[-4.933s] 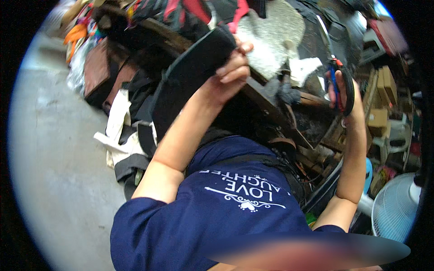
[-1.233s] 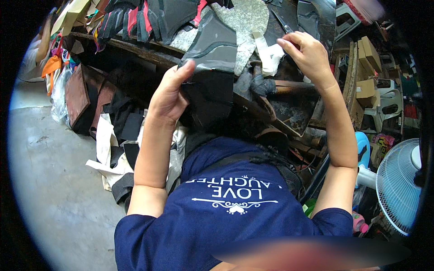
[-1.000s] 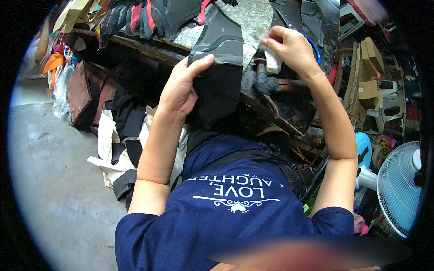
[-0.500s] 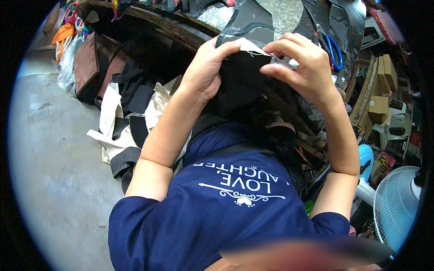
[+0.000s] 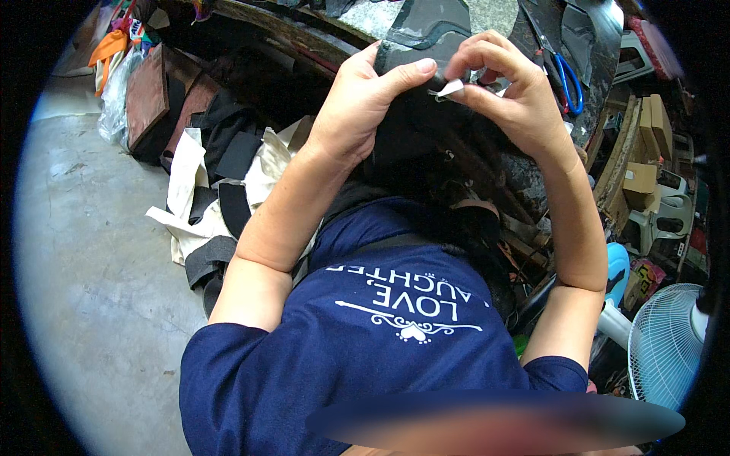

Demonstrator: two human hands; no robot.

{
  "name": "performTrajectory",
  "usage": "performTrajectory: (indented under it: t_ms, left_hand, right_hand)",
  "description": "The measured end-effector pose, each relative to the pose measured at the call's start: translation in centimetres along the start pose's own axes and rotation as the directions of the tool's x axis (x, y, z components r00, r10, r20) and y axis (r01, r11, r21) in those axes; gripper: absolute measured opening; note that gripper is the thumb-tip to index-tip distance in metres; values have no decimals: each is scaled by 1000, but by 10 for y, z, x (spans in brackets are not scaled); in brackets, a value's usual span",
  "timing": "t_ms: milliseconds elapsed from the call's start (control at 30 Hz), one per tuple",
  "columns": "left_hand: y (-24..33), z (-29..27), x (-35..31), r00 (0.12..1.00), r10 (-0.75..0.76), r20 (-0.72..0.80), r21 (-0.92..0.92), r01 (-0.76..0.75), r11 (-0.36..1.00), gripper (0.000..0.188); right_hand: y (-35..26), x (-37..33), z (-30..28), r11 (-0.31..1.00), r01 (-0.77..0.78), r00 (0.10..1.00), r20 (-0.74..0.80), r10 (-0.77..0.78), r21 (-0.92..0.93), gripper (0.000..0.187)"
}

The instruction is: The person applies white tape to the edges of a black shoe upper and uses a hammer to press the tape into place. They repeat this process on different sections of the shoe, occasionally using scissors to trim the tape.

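By the counter point(image 5: 607, 45), the left hand point(image 5: 353, 106) clamps a panel point(image 5: 427, 26), the right hand point(image 5: 521, 99) pinches a scrap point(image 5: 451, 89); slack grip could drop either

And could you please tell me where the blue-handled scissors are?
In the head view, the blue-handled scissors lie at upper right on the dark worktop, just right of the right hand, beside a dark grey cut piece.

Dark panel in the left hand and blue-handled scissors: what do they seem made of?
Dark panel: perhaps coated fabric or synthetic leather; its grey face looks smooth with a faint sheen. Scissors: blades likely steel, from their grey metallic look; handles probably plastic, evenly blue.
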State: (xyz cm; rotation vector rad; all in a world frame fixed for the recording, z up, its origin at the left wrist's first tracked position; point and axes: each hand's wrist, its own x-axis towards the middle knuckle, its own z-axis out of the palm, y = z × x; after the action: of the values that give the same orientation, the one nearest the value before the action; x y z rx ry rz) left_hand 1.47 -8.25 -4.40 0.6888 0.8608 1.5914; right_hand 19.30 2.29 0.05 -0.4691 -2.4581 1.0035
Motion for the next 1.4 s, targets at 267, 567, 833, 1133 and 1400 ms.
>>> performTrajectory:
  t_ms: [267, 567, 833, 1133, 1400]
  left_hand:
    - [8, -7, 1, 999, -15, -34, -93, 11, 996, 29]
    - [9, 0, -3, 999, 45, -29, -79, -48, 996, 28]
    - [8, 3, -7, 995, 100, -18, 25, -99, 995, 34]
    - [21, 3, -9, 984, 173, -48, 34, -172, 985, 38]
    - [27, 12, -14, 995, 100, -7, -53, -101, 994, 36]
  right_hand:
    - [-3, 3, -17, 765, -116, 974, -77, 211, 634, 11]
    - [-17, 3, 13, 919, -197, 975, -29, 220, 343, 14]
    - [-17, 5, 16, 981, -169, 977, -115, 180, 97, 18]
    - [-31, -7, 0, 943, -33, 981, -191, -32, -332, 22]
    - [-5, -6, -4, 908, -262, 961, 1, 277, 326, 27]
